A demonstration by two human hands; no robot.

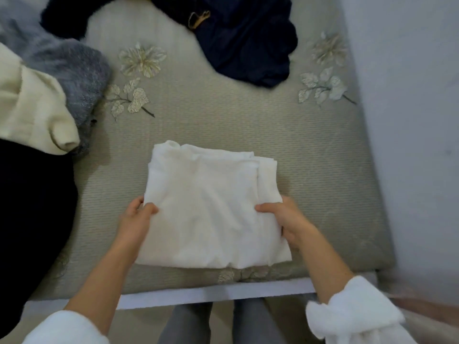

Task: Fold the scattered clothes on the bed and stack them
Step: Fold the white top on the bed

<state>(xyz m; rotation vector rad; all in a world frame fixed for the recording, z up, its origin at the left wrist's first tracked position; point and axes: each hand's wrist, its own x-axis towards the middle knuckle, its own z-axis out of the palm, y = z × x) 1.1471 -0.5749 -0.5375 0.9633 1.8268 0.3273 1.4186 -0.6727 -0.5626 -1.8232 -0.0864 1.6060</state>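
A folded white garment [211, 207] lies on the near middle of the bed [310, 170], just short of its near edge. The left hand [135, 219] pinches the garment's left edge, thumb on top and fingers curled under the cloth. The right hand [285, 219] grips the right edge the same way, thumb pressed flat on the top layer (the fingers beneath are hidden). Unfolded clothes sit around it: a navy garment [248, 38] at the far side, a grey fuzzy piece [74, 68] and a cream garment [32, 105] at the far left, and a black garment [32, 207] at the near left. A pale wall [409, 95] borders the bed on the right.
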